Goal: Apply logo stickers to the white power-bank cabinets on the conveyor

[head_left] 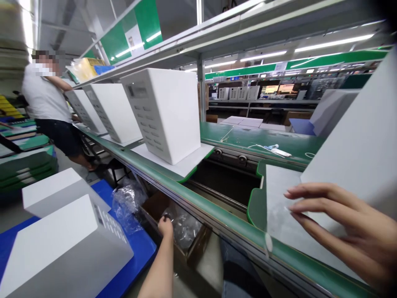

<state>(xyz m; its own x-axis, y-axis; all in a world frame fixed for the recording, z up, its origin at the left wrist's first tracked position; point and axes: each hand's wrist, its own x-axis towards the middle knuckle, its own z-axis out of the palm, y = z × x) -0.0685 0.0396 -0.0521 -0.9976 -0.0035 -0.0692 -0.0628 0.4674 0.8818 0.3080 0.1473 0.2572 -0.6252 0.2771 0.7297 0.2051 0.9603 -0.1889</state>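
My right hand [341, 225] lies flat with fingers stretched out against the lower side of a large white metal case [362, 136] standing on a white board [279, 211] on the green conveyor. My left hand [165, 227] reaches down below the line into a brown cardboard box [192, 248] holding clear plastic bags [182, 227]. Its fingers point away into the box and are hidden from me.
Three more white cases [167, 111] stand on boards along the green conveyor [161, 176] to the left. A person in a white shirt [46, 99] stands at its far end. Two white cases [65, 244] rest on a blue surface at lower left. A gap [226, 178] separates the belt sections.
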